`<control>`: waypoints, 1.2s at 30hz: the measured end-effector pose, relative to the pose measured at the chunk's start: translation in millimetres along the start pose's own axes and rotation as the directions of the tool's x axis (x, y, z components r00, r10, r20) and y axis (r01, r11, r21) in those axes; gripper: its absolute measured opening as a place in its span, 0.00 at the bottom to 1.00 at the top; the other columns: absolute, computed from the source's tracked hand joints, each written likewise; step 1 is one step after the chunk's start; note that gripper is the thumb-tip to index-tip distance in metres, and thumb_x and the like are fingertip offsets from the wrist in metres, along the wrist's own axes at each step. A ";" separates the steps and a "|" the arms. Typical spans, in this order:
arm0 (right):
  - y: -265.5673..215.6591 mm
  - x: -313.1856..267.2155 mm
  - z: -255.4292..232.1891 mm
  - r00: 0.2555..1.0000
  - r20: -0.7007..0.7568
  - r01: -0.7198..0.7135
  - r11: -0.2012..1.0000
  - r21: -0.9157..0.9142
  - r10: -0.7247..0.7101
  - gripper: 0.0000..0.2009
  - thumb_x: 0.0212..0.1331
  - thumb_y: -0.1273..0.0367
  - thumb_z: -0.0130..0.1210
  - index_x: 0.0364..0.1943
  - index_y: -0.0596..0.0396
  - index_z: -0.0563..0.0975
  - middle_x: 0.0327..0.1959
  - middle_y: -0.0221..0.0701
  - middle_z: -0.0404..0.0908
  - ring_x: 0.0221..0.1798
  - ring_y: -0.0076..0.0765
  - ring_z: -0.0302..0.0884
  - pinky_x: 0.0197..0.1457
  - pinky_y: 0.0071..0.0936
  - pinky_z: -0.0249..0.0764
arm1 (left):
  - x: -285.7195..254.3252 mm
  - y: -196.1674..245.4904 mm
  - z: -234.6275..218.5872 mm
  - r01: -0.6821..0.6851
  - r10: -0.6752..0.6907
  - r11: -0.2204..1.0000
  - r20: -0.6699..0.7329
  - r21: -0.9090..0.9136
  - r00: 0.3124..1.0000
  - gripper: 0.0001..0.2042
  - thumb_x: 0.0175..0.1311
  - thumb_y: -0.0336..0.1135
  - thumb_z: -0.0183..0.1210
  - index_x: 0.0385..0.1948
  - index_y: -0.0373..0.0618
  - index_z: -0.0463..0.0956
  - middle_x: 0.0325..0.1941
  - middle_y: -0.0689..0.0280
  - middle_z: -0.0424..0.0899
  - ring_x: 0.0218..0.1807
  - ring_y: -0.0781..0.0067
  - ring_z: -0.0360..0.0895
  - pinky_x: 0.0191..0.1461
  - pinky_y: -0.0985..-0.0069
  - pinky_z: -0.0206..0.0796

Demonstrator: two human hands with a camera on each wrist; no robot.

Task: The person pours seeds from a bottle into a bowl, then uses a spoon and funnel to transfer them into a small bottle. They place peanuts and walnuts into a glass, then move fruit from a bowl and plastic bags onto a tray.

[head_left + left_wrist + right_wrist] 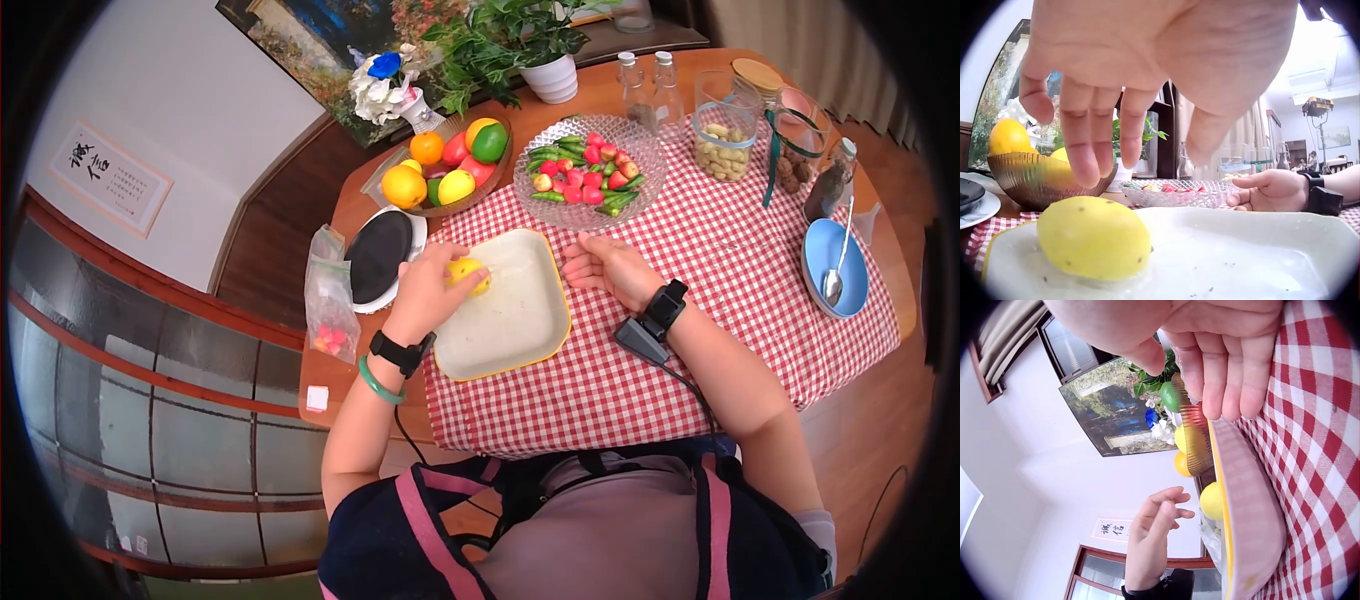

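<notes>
A yellow lemon point(1093, 239) with small dark specks lies at the left end of a white tray point(512, 325) with a yellow rim. Above it hovers my left hand point(430, 290), palm down with fingers spread and loosely bent; the left wrist view shows a gap between fingers and lemon. My right hand point(615, 270) rests on its side on the checked cloth, just right of the tray. Its palm point(1222, 325) faces the tray, the fingers are nearly straight, and it holds nothing. Small dark bits dot the tray's floor.
Behind the tray stand a fruit bowl point(462, 205) and a glass bowl point(648, 165) of radishes and green peppers. Left are a black disc point(381, 258) on a white plate and a plastic bag point(328, 280). A blue bowl point(848, 290) with a spoon and several jars stand right.
</notes>
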State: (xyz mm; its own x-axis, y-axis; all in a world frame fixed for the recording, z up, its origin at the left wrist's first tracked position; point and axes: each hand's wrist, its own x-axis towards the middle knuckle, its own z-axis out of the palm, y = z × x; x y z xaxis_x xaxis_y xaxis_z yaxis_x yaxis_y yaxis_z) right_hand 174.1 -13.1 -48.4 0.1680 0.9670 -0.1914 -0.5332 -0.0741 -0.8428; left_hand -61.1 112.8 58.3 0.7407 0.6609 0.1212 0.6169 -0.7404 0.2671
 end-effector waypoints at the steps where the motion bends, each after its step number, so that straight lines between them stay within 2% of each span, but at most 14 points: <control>1: 0.3 0.5 0.3 1.000 0.004 -0.001 1.000 -0.007 0.001 0.19 0.69 0.57 0.42 0.40 0.62 0.75 0.33 0.34 0.79 0.35 0.27 0.78 0.44 0.23 0.77 | -3.0 -1.9 3.0 -0.048 0.048 0.996 -0.003 0.073 0.999 0.21 0.51 0.47 0.65 0.44 0.47 0.76 0.42 0.65 0.78 0.41 0.66 0.76 0.49 0.65 0.56; 3: 1.2 1.0 0.1 1.000 0.010 -0.001 1.000 -0.003 0.001 0.19 0.69 0.57 0.42 0.40 0.62 0.75 0.32 0.34 0.79 0.35 0.27 0.78 0.44 0.23 0.77 | -6.2 -8.8 11.9 -0.142 0.146 0.966 -0.001 0.217 0.989 0.23 0.46 0.45 0.67 0.44 0.47 0.76 0.44 0.66 0.77 0.47 0.65 0.74 0.49 0.65 0.55; 6: -0.1 -0.4 1.2 1.000 0.003 0.000 1.000 -0.005 0.000 0.19 0.69 0.57 0.43 0.40 0.62 0.75 0.32 0.34 0.79 0.35 0.27 0.78 0.44 0.23 0.77 | -4.0 -13.2 15.4 -0.164 0.164 0.966 0.019 0.201 0.986 0.24 0.41 0.41 0.69 0.45 0.49 0.76 0.45 0.67 0.76 0.52 0.65 0.70 0.51 0.64 0.54; 9: 0.2 -0.5 0.2 1.000 0.002 0.004 1.000 -0.006 -0.004 0.19 0.69 0.57 0.43 0.40 0.62 0.75 0.32 0.34 0.79 0.35 0.27 0.78 0.43 0.23 0.77 | -4.5 -11.1 14.5 -0.161 0.154 0.965 0.049 0.209 0.987 0.25 0.38 0.37 0.69 0.45 0.50 0.76 0.44 0.66 0.76 0.52 0.65 0.71 0.53 0.63 0.53; 12: 1.5 1.3 -0.4 1.000 0.015 0.006 1.000 -0.007 -0.006 0.18 0.69 0.58 0.43 0.40 0.62 0.75 0.32 0.34 0.79 0.34 0.27 0.78 0.43 0.23 0.77 | -5.2 -12.2 15.0 -0.160 0.151 0.940 0.055 0.301 0.987 0.24 0.39 0.37 0.68 0.44 0.50 0.76 0.44 0.66 0.76 0.51 0.64 0.71 0.53 0.62 0.53; 15: -1.1 -1.4 1.6 1.000 0.003 0.005 1.000 -0.023 -0.004 0.18 0.69 0.59 0.43 0.40 0.62 0.75 0.32 0.34 0.79 0.34 0.27 0.78 0.43 0.23 0.77 | -1.7 -20.7 19.5 -0.152 0.162 0.936 -0.004 0.318 0.987 0.23 0.41 0.38 0.68 0.44 0.48 0.76 0.43 0.63 0.76 0.47 0.62 0.73 0.50 0.64 0.59; 18: -1.5 -2.8 1.4 1.000 -0.007 0.005 0.999 -0.032 -0.005 0.18 0.69 0.59 0.43 0.41 0.62 0.75 0.33 0.34 0.79 0.35 0.26 0.77 0.44 0.23 0.77 | 0.2 -16.5 15.7 0.003 0.006 0.994 0.088 -0.106 0.996 0.22 0.48 0.40 0.67 0.46 0.43 0.74 0.43 0.59 0.78 0.43 0.61 0.77 0.46 0.67 0.66; 21: 0.2 -1.3 1.7 1.000 0.000 0.007 0.999 -0.032 -0.007 0.17 0.69 0.59 0.43 0.41 0.62 0.75 0.33 0.34 0.79 0.35 0.26 0.77 0.44 0.23 0.77 | -3.4 -12.8 12.2 0.188 -0.070 0.888 0.280 -0.420 0.957 0.22 0.57 0.42 0.62 0.49 0.39 0.72 0.45 0.55 0.79 0.41 0.62 0.79 0.44 0.71 0.71; 24: 0.4 -1.5 0.7 1.000 0.008 0.010 1.000 -0.030 -0.010 0.17 0.69 0.60 0.43 0.41 0.62 0.75 0.33 0.34 0.79 0.35 0.26 0.77 0.44 0.23 0.77 | -2.5 -24.4 18.6 0.258 -0.063 0.835 0.382 -0.485 0.922 0.21 0.62 0.43 0.57 0.51 0.40 0.70 0.46 0.55 0.80 0.43 0.64 0.79 0.45 0.71 0.70; 27: 1.0 -0.9 0.1 1.000 0.007 0.007 1.000 -0.030 -0.007 0.17 0.69 0.60 0.43 0.41 0.62 0.75 0.33 0.34 0.79 0.35 0.26 0.77 0.44 0.23 0.77 | -4.3 -35.7 31.2 0.106 -0.071 0.927 0.109 -0.360 0.992 0.19 0.62 0.43 0.56 0.52 0.43 0.71 0.47 0.57 0.79 0.43 0.64 0.79 0.46 0.70 0.66; 30: 1.2 -0.3 -0.1 1.000 0.005 0.007 1.000 -0.028 -0.007 0.17 0.69 0.60 0.43 0.42 0.61 0.75 0.33 0.34 0.79 0.34 0.26 0.78 0.43 0.22 0.77 | -11.2 -25.4 18.8 -0.022 0.022 0.998 -0.007 -0.066 1.000 0.20 0.60 0.42 0.58 0.52 0.46 0.72 0.50 0.60 0.78 0.47 0.65 0.76 0.49 0.67 0.58; 33: 0.9 -0.5 0.1 1.000 0.002 0.008 1.000 -0.028 -0.008 0.17 0.69 0.60 0.43 0.41 0.61 0.75 0.33 0.34 0.80 0.34 0.25 0.78 0.43 0.22 0.78 | -20.7 -14.2 12.4 -0.238 0.238 0.971 0.072 -0.004 0.969 0.22 0.54 0.39 0.61 0.52 0.48 0.72 0.52 0.63 0.75 0.51 0.66 0.73 0.52 0.67 0.52; 36: 1.4 0.2 -0.4 1.000 0.011 0.004 0.999 -0.044 -0.004 0.17 0.69 0.60 0.43 0.43 0.61 0.74 0.34 0.34 0.80 0.36 0.27 0.78 0.46 0.24 0.77 | -22.4 -6.7 10.9 -0.269 0.260 0.957 0.090 0.111 0.961 0.27 0.49 0.39 0.66 0.55 0.50 0.70 0.53 0.64 0.74 0.55 0.66 0.71 0.54 0.67 0.55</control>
State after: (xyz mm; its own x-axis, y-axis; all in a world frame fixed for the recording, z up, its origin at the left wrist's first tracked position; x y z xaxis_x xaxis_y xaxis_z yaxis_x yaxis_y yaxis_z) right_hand 173.8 -13.0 -49.8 0.1610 0.9699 -0.1826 -0.4957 -0.0806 -0.8648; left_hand -78.9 101.7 43.4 0.8964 0.4319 0.0995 0.4206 -0.8998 0.1165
